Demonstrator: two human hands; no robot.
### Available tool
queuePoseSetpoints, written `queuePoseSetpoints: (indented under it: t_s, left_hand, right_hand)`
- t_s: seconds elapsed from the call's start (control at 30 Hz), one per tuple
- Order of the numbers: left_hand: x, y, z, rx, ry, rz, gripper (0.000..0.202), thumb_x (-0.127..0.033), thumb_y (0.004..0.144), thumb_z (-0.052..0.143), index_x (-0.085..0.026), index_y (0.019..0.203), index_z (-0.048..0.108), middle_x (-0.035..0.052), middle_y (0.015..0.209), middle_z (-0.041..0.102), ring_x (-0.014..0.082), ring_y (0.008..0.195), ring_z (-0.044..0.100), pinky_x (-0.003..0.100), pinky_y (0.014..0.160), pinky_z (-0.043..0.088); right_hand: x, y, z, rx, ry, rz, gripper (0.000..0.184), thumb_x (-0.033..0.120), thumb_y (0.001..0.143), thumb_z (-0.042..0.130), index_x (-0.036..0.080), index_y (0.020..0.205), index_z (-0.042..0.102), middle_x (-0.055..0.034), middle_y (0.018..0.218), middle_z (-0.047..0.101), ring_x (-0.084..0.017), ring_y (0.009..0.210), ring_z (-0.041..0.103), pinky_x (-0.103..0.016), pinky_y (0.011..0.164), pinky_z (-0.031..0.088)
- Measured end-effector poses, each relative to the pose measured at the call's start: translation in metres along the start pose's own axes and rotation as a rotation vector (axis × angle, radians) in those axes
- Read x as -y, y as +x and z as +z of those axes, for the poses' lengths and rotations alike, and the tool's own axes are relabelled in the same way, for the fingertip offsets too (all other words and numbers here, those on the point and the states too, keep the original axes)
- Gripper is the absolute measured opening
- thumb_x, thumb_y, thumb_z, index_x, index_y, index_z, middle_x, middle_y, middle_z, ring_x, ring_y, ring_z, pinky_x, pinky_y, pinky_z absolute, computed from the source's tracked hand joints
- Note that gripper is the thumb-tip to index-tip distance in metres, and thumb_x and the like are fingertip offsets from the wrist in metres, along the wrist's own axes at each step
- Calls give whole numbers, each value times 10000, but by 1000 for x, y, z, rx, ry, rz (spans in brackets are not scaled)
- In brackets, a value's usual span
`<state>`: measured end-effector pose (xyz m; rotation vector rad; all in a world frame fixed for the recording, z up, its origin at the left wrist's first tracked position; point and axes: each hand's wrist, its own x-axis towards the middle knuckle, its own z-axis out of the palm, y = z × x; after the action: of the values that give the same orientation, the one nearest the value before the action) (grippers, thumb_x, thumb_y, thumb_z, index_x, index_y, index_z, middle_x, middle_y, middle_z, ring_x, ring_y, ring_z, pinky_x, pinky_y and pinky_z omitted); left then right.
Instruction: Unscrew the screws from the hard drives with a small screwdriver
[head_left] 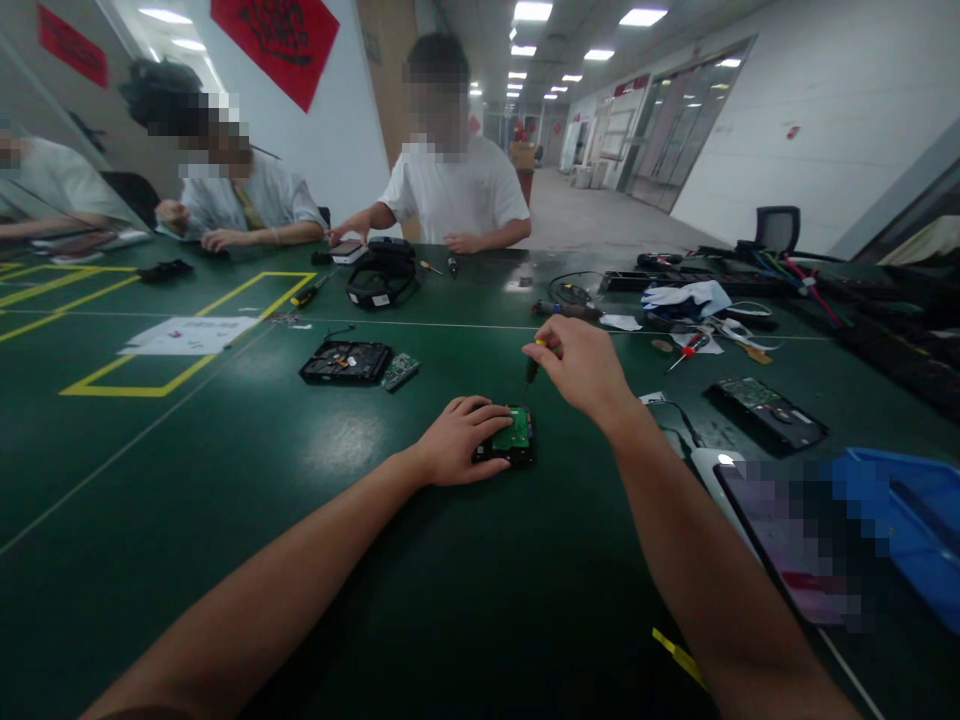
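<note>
A hard drive (517, 430) lies on the green table in front of me, its green circuit board facing up. My left hand (459, 442) grips it from the left, fingers over the board and thumb along the near edge, so much of the drive is hidden. In my right hand (585, 365) is a screwdriver (532, 374) with a yellow-ended handle, held upright between closed fingers. Its shaft points down at the drive's far right corner; whether the tip touches a screw is too small to tell.
To the left are another hard drive (346, 362) and a loose circuit board (400, 371). A third drive (766, 412), a red screwdriver (687, 352), a tablet-like device (787, 540) and a blue tray (862, 475) are on the right. A person (465, 185) sits across the table.
</note>
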<state>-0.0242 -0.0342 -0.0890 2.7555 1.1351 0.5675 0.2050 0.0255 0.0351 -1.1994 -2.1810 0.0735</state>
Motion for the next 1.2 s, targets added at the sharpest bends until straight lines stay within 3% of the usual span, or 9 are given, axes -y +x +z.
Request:
queuePoseSetpoints:
  t_s: [0.13,0.3,0.43,0.63,0.73,0.97,1.2]
  left_hand:
    - [-1,0,-2,-1,2,3,690,-632,928,602,-247,1493,516,100,1528,541,379,1379,453,578,1137,352]
    - [0,0,-3,8,4,2,690,-638,932,591,-252,1499,510,94,1535,536,379,1380,454,575,1136,354]
    - [0,0,-2,5,-1,4,686,-637,931,593,-256,1496,514,92,1530,540,379,1375,456,574,1132,358]
    - [-2,0,-4,2,-6,-1,682,-641,928,597,-268,1493,520,99,1519,548,380,1382,455,579,1130,360]
    - [-2,0,-5,2,-2,-1,681,-645,931,593,-264,1491,520,98,1520,548,375,1383,456,574,1135,359]
    - [-1,0,-3,-5,-8,3,688,-621,915,622,-278,1502,511,99,1505,557,374,1361,474,579,1123,374]
    - [-1,0,-3,-6,-1,1,686,-630,920,612,-269,1495,518,98,1520,548,378,1378,458,579,1133,363]
  right_hand:
    - [0,0,-2,-10,-47,23,167,376,929,691,217,890,659,-74,893,684,-226,814,603,-381,777,432]
    - [2,-1,-10,61,68,-57,43,247,918,654,226,934,687,-65,964,722,-224,855,635,-370,793,455]
    - [3,-3,-13,137,148,-62,189,176,914,593,231,1044,718,-60,1001,749,-215,822,659,-367,772,478]
    - [4,0,-12,129,109,-88,154,259,954,584,234,994,730,-65,1017,732,-222,876,651,-373,809,477]
    - [3,1,-11,111,92,-106,145,206,942,576,220,954,719,-68,986,731,-229,902,654,-382,843,470]
    - [0,-2,-14,175,180,-52,272,159,940,540,231,1131,720,-51,981,760,-218,848,679,-363,779,480]
    - [2,0,-6,99,128,-50,122,265,938,633,234,1023,714,-63,1006,746,-223,851,653,-376,822,468]
